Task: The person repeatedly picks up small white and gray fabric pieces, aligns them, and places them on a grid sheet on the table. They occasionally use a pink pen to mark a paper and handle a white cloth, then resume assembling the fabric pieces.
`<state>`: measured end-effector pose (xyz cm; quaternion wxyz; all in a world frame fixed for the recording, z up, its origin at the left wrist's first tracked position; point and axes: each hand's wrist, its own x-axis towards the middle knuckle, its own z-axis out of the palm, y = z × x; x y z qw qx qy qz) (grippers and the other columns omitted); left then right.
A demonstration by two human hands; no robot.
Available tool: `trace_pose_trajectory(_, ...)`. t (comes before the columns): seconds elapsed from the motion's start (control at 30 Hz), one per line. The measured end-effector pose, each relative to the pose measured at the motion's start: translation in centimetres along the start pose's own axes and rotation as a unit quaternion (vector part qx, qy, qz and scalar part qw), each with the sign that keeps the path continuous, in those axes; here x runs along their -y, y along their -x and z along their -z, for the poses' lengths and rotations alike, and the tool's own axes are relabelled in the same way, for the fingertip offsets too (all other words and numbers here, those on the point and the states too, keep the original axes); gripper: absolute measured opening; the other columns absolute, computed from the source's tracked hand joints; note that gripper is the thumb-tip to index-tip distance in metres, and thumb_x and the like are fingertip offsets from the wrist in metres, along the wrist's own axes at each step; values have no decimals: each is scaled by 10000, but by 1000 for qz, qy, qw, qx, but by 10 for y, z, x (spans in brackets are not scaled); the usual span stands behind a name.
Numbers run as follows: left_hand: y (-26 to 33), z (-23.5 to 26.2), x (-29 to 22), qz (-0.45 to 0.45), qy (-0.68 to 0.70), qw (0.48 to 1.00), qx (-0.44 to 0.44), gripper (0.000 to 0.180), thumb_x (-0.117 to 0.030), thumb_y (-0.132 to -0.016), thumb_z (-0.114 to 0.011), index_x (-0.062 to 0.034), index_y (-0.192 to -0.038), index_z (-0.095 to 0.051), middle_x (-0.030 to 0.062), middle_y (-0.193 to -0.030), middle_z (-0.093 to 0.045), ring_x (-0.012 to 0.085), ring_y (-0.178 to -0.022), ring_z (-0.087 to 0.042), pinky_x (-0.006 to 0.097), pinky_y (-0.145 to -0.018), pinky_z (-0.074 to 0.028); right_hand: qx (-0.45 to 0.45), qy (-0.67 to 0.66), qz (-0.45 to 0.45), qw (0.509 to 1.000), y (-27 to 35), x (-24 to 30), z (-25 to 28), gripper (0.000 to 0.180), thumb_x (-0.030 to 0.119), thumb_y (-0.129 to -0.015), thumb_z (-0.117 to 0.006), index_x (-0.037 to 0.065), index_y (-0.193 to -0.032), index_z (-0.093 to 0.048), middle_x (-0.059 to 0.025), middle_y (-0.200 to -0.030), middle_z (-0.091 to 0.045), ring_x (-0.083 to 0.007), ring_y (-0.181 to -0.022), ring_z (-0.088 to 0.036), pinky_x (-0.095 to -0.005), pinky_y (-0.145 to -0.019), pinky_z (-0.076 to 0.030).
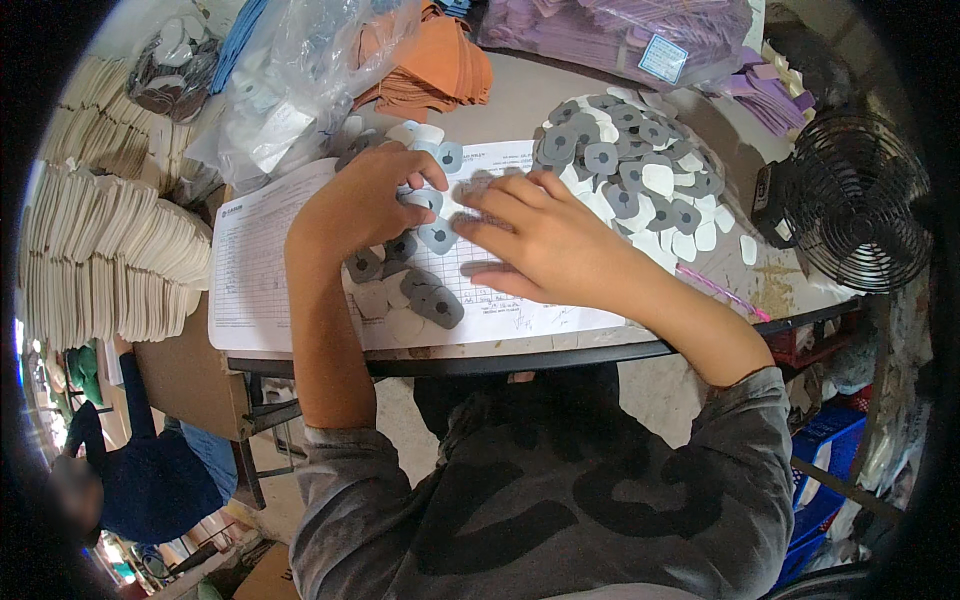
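My left hand [365, 205] is bent over a small pile of flat, rounded grey and white pieces, with a grey piece [426, 198] between its thumb and forefinger. Another grey piece [439, 236] with a dark round spot and slit lies just below the thumb. Dark grey pieces [432, 298] overlap nearer the table edge. My right hand [550, 240] hovers over or rests on a printed form sheet [265, 270], fingers stretched and apart, nothing visible in them. To its right spreads a bigger heap of similar grey and white pieces [625, 160].
A black fan [855, 200] stands at the table's right end. Clear plastic bags [300, 80], orange cut pieces [435, 65] and a bagged purple stack [620, 40] line the back. Tall cream stacks [110, 240] rise at left. A pink cord [725, 290] lies near the right edge. Another person [160, 480] is lower left.
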<state>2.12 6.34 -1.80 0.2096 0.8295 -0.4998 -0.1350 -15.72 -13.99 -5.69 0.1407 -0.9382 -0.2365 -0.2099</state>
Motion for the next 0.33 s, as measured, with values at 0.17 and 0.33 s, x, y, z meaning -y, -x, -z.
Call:
trace_pose_trajectory(0.17, -1, 4, -3, 17, -1, 1000, 11, 377, -82, -786, -887, -143, -1132, -751, 67, -981, -633, 243, -944, -637, 389, -831, -518, 10, 13, 29, 999, 2, 6, -3, 468, 418, -966, -743, 98, -1304, -699, -102, -1361, -637, -314, -1271, -579, -510, -1104, -428)
trace_pose_trajectory(0.33, -4, 9, -10, 78, 22, 996, 41, 388, -87, -797, -883, -120, -1168, -773, 65, -989, -653, 222, -896, -634, 373, -806, -518, 102, 8, -15, 995, 5, 5, 10, 479, 418, -987, -730, 127, -1363, -679, -132, -1426, -616, -333, -1351, -556, -517, -1126, -420)
